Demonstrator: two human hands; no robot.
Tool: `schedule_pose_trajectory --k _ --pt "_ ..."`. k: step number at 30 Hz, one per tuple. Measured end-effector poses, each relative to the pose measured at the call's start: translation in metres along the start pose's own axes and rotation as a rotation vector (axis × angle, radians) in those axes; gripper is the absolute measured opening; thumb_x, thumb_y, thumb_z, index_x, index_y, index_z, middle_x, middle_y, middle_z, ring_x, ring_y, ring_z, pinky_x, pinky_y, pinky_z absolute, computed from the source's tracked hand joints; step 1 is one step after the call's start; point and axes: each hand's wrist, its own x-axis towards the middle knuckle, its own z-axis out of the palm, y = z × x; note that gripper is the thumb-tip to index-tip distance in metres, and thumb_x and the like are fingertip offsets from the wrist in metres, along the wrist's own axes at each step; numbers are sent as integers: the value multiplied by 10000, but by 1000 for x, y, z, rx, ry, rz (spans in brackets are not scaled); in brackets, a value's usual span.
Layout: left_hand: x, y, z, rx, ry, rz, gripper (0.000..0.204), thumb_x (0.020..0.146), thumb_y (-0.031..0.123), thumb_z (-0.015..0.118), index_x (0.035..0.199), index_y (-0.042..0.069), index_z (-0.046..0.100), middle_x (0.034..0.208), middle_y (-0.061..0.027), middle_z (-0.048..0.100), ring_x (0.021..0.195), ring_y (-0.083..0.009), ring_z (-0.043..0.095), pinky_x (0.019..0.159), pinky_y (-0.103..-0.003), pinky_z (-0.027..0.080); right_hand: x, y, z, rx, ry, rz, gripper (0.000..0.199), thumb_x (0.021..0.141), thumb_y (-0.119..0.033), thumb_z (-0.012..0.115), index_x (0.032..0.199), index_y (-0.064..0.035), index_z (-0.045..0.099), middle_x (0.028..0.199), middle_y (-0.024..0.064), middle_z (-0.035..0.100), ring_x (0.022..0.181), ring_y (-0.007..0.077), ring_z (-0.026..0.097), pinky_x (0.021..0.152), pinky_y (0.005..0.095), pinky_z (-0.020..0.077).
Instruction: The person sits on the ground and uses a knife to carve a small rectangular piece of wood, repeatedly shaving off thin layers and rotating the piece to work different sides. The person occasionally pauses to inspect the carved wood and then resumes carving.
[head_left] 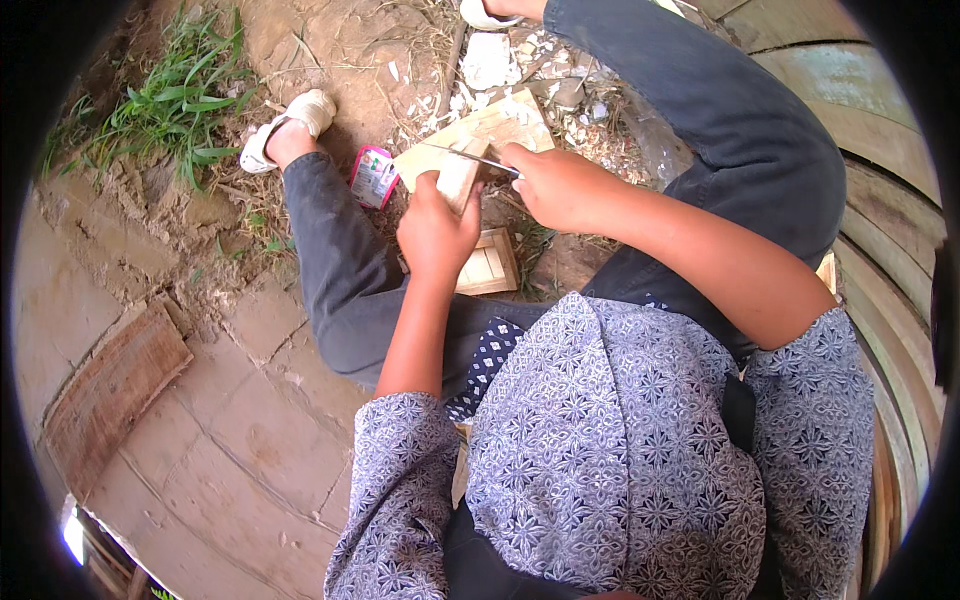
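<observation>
My left hand [438,230] is closed round a pale wooden block [459,180], its thumb along the near side. My right hand [562,188] grips a knife [470,157], whose handle is mostly hidden in the fist. The thin dark blade points left and lies across the upper end of the block. Below the blade, a light wooden board [522,122] rests on the ground between my legs. Close to my left wrist sits a small wooden piece with a raised frame [488,264], partly covered by my hand and arm.
A pink-edged printed packet [373,177] lies by my left shin. White chips and shavings [590,105] are scattered beyond the board, near a pale lump [489,62]. Grass [185,100] grows at far left. A loose plank [118,395] lies on the paving; curved boards [890,190] line the right.
</observation>
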Motion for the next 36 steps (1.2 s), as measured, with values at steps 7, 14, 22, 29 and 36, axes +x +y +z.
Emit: schedule_pose_trajectory --k 7,14,22,29,36 --pt "-1 -12 13 9 40 57 543 799 356 784 1198 33 608 848 -230 722 733 -412 712 680 -502 580 -9 -23 -27 -253 -179 57 289 971 -132 522 1213 19 566 922 284 688 909 462 670 825 536 525" --pt "-2 -6 6 -79 -26 -49 488 756 293 797 1148 38 657 844 -231 724 779 -404 718 727 -494 581 7 -50 -36 -493 -273 89 299 922 -77 520 1170 86 557 916 303 691 912 470 681 820 542 533" --pt "0 -7 9 -93 -20 -52 491 732 267 803 1147 51 653 852 -213 733 757 -397 723 705 -491 585 11 -48 -23 -493 -244 160 288 904 -49 517 1154 91 540 928 339 678 933 480 678 812 546 535" --pt "-8 6 22 30 6 83 423 727 158 756 1111 51 617 844 -195 732 757 -375 730 650 -462 589 53 -28 -13 -635 -519 377 298 873 -62 576 1121 76 665 1081 289 704 1018 403 704 885 475 556" --pt "10 -9 11 -9 65 -62 429 712 222 807 1083 73 650 839 -199 730 781 -405 717 725 -497 579 34 6 -12 -402 -175 163 268 933 -150 546 1065 44 675 994 276 709 961 408 698 859 503 546"
